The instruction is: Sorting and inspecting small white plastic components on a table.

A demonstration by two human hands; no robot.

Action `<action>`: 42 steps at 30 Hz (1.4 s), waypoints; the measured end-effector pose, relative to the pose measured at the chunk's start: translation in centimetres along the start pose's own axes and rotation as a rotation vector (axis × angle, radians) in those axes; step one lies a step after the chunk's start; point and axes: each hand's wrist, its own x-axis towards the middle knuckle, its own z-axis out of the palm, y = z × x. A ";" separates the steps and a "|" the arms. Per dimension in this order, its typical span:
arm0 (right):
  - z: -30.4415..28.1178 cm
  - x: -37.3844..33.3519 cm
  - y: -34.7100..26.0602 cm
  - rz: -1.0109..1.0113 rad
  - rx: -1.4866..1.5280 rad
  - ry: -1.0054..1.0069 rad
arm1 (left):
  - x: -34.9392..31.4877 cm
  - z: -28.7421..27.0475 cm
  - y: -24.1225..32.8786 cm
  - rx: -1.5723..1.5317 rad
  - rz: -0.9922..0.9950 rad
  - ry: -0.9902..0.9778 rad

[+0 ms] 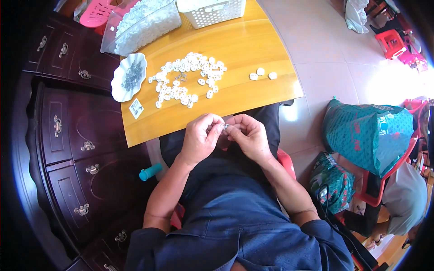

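In front of my lap, just off the near edge of the wooden table [244,97], my left hand [201,137] and my right hand [249,137] meet at the fingertips. Both pinch one small whitish piece [225,127], mostly covered by the fingers, so its exact kind does not show. Beyond them many small white plastic pieces [174,92] with holes lie in a loose ring. A few small metal screws [181,77] lie inside that ring. To the left, a white scalloped dish [121,92] holds a heap of small grey metal parts [133,76].
Three white pieces [260,71] lie apart at the table's right. A clear bin [108,40] of whitish parts and a white perforated basket [217,20] stand at the back. Dark drawers [74,131] line the left. Teal bags [361,131] and another person [404,194] are at right.
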 end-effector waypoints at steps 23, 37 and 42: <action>-0.6 0.6 -0.4 -0.024 0.310 0.012 | 4.6 -2.6 -1.2 0.462 0.091 0.240; -1.1 0.8 -0.5 -0.039 0.321 0.045 | 6.4 -1.3 -2.8 0.782 0.116 0.138; -1.0 0.8 -0.5 -0.034 0.305 0.050 | 6.2 -1.3 -3.2 0.774 0.083 0.107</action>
